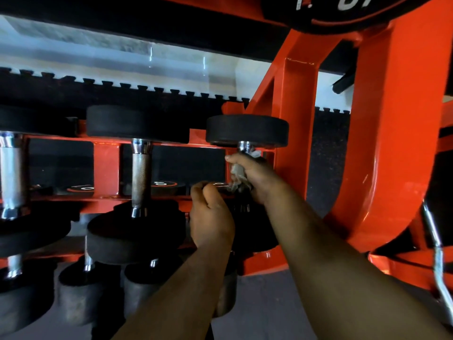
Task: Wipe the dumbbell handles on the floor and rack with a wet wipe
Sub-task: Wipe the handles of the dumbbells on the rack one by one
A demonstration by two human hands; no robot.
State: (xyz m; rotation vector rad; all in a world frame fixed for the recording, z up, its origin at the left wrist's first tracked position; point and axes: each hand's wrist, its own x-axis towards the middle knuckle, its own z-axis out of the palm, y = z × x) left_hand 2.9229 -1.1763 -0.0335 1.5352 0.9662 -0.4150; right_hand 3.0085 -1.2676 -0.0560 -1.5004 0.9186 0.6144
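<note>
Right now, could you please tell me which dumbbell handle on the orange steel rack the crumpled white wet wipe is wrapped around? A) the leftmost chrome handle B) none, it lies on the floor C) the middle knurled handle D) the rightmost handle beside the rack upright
D: the right hand grips the crumpled white wet wipe around the rightmost handle, next to the orange rack upright.

Single head view, angled down, close to orange rack [392, 143]
</note>
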